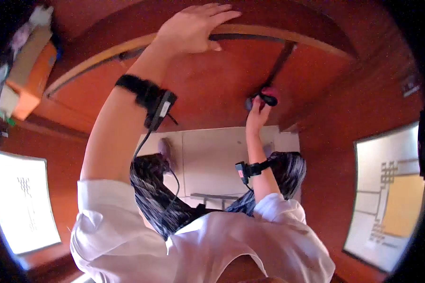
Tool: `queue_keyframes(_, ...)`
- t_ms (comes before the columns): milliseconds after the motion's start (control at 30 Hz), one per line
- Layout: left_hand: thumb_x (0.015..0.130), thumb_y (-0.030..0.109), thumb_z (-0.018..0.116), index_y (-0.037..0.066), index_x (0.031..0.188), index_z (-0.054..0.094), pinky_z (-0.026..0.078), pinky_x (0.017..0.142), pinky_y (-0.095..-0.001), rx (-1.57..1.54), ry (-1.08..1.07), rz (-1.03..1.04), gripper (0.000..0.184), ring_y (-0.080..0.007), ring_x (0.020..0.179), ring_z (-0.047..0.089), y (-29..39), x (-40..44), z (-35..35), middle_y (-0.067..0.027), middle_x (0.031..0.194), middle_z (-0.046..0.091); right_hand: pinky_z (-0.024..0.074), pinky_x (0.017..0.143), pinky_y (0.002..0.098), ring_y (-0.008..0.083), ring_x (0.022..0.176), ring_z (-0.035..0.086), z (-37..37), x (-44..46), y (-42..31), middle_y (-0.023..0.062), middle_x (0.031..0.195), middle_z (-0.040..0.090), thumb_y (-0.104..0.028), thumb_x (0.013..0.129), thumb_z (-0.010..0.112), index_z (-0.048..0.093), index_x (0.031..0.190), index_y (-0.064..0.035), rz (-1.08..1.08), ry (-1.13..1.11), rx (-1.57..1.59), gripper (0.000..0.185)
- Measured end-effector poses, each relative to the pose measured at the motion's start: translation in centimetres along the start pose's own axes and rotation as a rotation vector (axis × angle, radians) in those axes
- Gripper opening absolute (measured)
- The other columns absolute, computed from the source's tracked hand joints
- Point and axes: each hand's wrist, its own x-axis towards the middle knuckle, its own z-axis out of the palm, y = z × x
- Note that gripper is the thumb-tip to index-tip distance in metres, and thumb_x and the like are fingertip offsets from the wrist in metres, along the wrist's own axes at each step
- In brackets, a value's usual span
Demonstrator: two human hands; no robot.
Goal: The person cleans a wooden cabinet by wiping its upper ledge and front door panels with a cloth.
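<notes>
My left hand (193,29) lies on the curved wooden edge (255,31) at the top of the view, its fingers stretched out and apart, holding nothing. Lower and to the right, my right hand (259,112) has its fingers closed on a small dark rounded object (268,99). Its exact kind cannot be made out. A pinkish-red patch shows just behind this object, in front of the reddish-brown wooden panel (193,89). Black straps with small devices circle both forearms, the left device (161,109) trailing a cable and the right device (243,172) sitting near the elbow.
An orange box (37,78) and other items are stacked at the upper left. Reddish-brown wooden walls stand on both sides, with bright openings at left and right. Pale floor tiles (208,160) lie below, between my legs in patterned dark trousers (156,198).
</notes>
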Motion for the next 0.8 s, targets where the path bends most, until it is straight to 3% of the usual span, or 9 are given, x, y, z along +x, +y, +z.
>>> queue_keyframes(133, 0.075, 0.033, 0.072, 0.014, 0.143, 0.028, 0.027, 0.11, -0.0409, -0.021, 0.025, 0.052, 0.083, -0.0285, 0.135, 0.029, 0.6, -0.2, 0.1, -0.0115, 0.148, 0.029, 0.0273, 0.103, 0.051, 0.0405, 0.122, 0.035, 2.9, 3.5, -10.0, 0.0253, 0.129, 0.038, -0.018, 0.083, 0.061, 0.051, 0.114, 0.0021, -0.71, -0.069, -0.335, 0.038)
queue_keyframes(233, 0.074, 0.031, 0.073, 0.012, 0.142, 0.03, 0.029, 0.109, -0.0411, -0.019, 0.041, 0.075, 0.083, -0.0295, 0.133, 0.032, 0.5, -0.1, 0.0, -0.0129, 0.146, 0.031, 0.0191, 0.103, 0.064, 0.0504, 0.125, 0.026, 5.5, 5.8, -11.0, 0.029, 0.134, 0.031, -0.029, 0.083, 0.059, 0.051, 0.117, 0.0009, -0.976, -0.094, -0.465, 0.045)
queue_keyframes(367, 0.072, 0.03, 0.074, 0.011, 0.141, 0.032, 0.03, 0.108, -0.0412, -0.04, 0.091, 0.079, 0.083, -0.0302, 0.132, 0.034, 0.2, -0.4, 0.6, -0.0144, 0.145, 0.034, 0.0192, 0.098, 0.0701, 0.054, 0.12, 0.027, 5.1, 5.3, -3.5, 0.0273, 0.132, 0.035, -0.037, 0.085, 0.056, 0.053, 0.122, -0.0043, -1.02, -0.157, -0.68, 0.05)
queue_keyframes(433, 0.073, 0.03, 0.073, 0.011, 0.141, 0.031, 0.03, 0.108, -0.0412, -0.031, 0.108, 0.106, 0.082, -0.0305, 0.132, 0.034, 0.3, -0.1, 0.6, -0.0147, 0.145, 0.033, 0.0256, 0.097, 0.0661, 0.052, 0.123, 0.03, 3.3, 2.5, 0.5, 0.028, 0.134, 0.034, -0.028, 0.083, 0.059, 0.051, 0.125, -0.0124, -0.846, -0.418, -0.941, 0.045)
queue_keyframes(500, 0.073, 0.03, 0.073, 0.011, 0.141, 0.031, 0.03, 0.108, -0.0412, -0.045, 0.086, 0.11, 0.082, -0.0306, 0.133, 0.033, 0.3, -0.1, 0.3, -0.0149, 0.145, 0.033, 0.0306, 0.094, 0.0649, 0.0426, 0.12, 0.041, 1.9, 0.4, 1.9, 0.0189, 0.134, 0.04, -0.027, 0.085, 0.057, 0.05, 0.127, -0.0188, -0.314, -0.895, -0.934, 0.043)
queue_keyframes(633, 0.073, 0.03, 0.074, 0.011, 0.142, 0.031, 0.027, 0.11, -0.0408, -0.081, 0.06, 0.097, 0.083, -0.0309, 0.134, 0.031, -0.2, 0.2, 0.7, -0.015, 0.145, 0.032, 0.0346, 0.094, 0.0599, 0.0343, 0.113, 0.05, -0.8, -2.4, 10.0, 0.0104, 0.13, 0.048, -0.025, 0.086, 0.055, 0.051, 0.128, -0.0198, -0.817, -0.854, -1.084, 0.042)
queue_keyframes(700, 0.077, 0.034, 0.07, 0.011, 0.142, 0.03, 0.026, 0.11, -0.0414, -0.069, 0.051, 0.107, 0.079, -0.0312, 0.134, 0.03, -0.1, -0.5, 0.2, -0.0148, 0.146, 0.032, 0.0331, 0.096, 0.0596, 0.0321, 0.113, 0.051, -0.5, -2.5, 8.5, 0.0073, 0.127, 0.052, -0.023, 0.088, 0.052, 0.05, 0.128, -0.0207, -0.589, -0.958, -1.144, 0.041)
queue_keyframes(767, 0.081, 0.038, 0.066, 0.011, 0.142, 0.03, 0.025, 0.11, -0.0421, -0.051, 0.058, 0.12, 0.076, -0.0315, 0.135, 0.029, -0.4, -0.4, 0.7, -0.0146, 0.146, 0.031, 0.0322, 0.098, 0.0592, 0.0325, 0.115, 0.05, -0.7, -1.3, 6.7, 0.0068, 0.127, 0.052, -0.022, 0.088, 0.052, 0.05, 0.129, -0.0215, -0.654, -0.986, -1.056, 0.041)
queue_keyframes(800, 0.073, 0.034, 0.072, 0.018, 0.141, 0.033, 0.031, 0.107, -0.0422, 0.027, 0.191, 0.114, 0.08, -0.0285, 0.131, 0.035, -1.1, 0.6, 2.9, -0.008, 0.143, 0.037, 0.0312, 0.099, 0.0588, 0.033, 0.116, 0.048, -0.5, -0.3, 5.6, 0.0062, 0.127, 0.052, -0.022, 0.088, 0.051, 0.05, 0.129, -0.0223, -0.71, -1.014, -0.971, 0.041)
